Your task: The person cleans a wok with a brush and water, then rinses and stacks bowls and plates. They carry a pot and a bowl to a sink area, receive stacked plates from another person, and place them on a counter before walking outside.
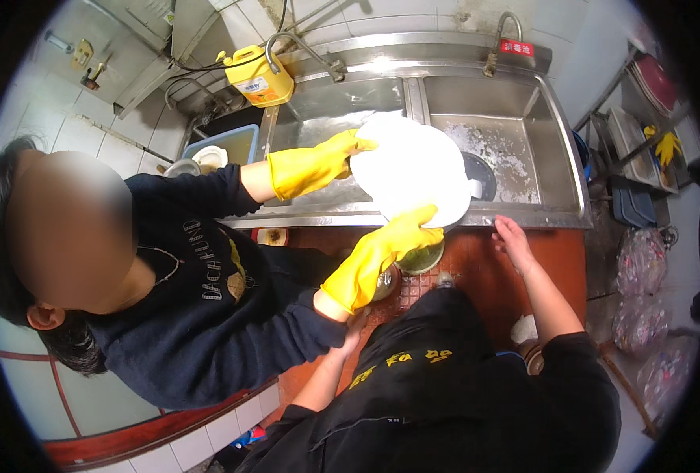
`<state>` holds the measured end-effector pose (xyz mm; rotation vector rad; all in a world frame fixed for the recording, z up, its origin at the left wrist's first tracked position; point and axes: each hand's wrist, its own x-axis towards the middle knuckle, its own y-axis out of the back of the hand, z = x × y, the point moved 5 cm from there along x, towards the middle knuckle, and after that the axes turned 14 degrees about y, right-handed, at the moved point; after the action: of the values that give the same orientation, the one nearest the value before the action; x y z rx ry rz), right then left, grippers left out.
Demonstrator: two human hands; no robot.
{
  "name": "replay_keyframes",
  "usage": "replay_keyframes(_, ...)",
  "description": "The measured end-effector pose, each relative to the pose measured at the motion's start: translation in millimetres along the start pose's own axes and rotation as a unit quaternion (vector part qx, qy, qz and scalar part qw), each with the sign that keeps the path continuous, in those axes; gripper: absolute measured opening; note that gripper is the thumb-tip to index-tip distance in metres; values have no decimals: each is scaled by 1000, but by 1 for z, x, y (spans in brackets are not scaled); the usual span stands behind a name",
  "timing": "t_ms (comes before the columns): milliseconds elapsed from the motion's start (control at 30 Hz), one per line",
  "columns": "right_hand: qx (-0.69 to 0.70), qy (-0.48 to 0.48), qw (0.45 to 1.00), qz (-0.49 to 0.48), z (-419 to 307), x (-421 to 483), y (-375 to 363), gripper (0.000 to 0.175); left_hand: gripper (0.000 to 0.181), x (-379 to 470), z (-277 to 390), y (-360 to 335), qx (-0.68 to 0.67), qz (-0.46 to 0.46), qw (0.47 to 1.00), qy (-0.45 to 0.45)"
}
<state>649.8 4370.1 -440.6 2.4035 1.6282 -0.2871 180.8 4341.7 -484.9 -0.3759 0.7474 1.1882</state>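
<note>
My right hand (512,239) is raised just in front of the right basin's front rim, fingers apart, holding nothing. Low at my body's left side is my left hand (356,331), partly hidden behind a co-worker's sleeve; its fingers cannot be made out clearly. Between my hands and the sink, the co-worker's hands in yellow rubber gloves (379,248) hold several white plates (421,171) over the stainless steel sink (521,222). A dark round object (481,177) lies in the right basin, partly behind the plates.
The co-worker (208,331) stands close on my left. A yellow plastic jug (261,77) and a blue tub (254,139) with dishes are at the sink's left. Curved faucets (512,23) rise behind. Below are a green bucket (423,260) and bowls (533,358). Shelving (633,159) stands right.
</note>
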Motion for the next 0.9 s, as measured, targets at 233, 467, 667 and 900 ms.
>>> replay_keyframes(233, 48, -63, 996, -41, -9, 121, -18, 73, 50, 49, 193, -94, -369, -238, 897, -59)
replay_keyframes(467, 75, -105, 983, -134, -44, 172, -65, 66, 61, 74, 267, -127, -501, -231, 828, -100)
replay_keyframes(667, 21, -17, 988, -150, -50, 204, -72, 55, 75, 142, 211, -91, -383, 29, 922, -44)
replay_keyframes(900, 65, -97, 973, -197, -50, 202, -80, 59, 79, 159, 199, -86, -408, 59, 909, -59)
